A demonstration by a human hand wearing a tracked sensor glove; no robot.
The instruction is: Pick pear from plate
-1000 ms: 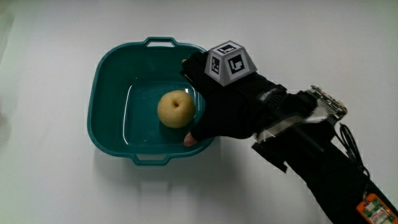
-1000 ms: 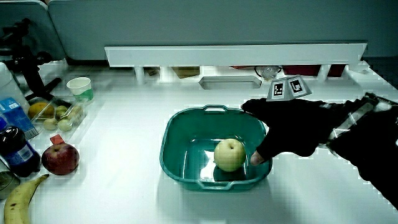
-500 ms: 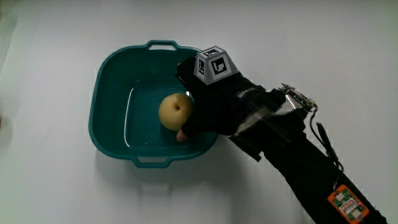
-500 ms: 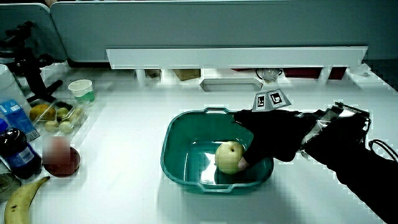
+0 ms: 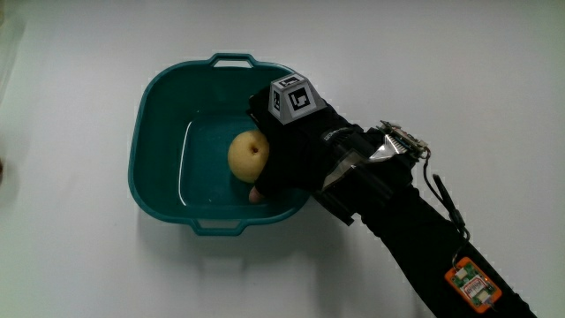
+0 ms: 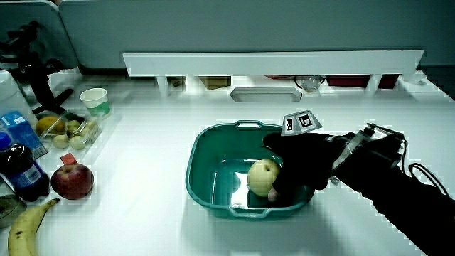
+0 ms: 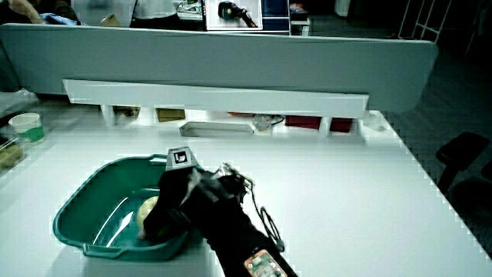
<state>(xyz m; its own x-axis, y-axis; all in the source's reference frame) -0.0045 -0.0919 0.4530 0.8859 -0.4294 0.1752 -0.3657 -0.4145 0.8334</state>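
Nearest the person, a banana lies at the table's near edge, with a red apple and a dark bottle just past it. The black-sleeved forearm comes in over the table toward the teal basin; there's no flat plate here, the pear sits in this handled basin. And there it is: the pear, yellow, stem end up, resting on the basin's floor near the middle. The hand is down inside the basin right against the pear, the patterned cube on its back riding above the rim. The grip is narrow, curled around the pear's side: a bare fingertip shows just under the fruit on the person's side, and in a side view the glove wraps the pear closely. The pear looks low in the basin, not clear of it. Farther out, a small tray of fruit and a paper cup stand near the partition.
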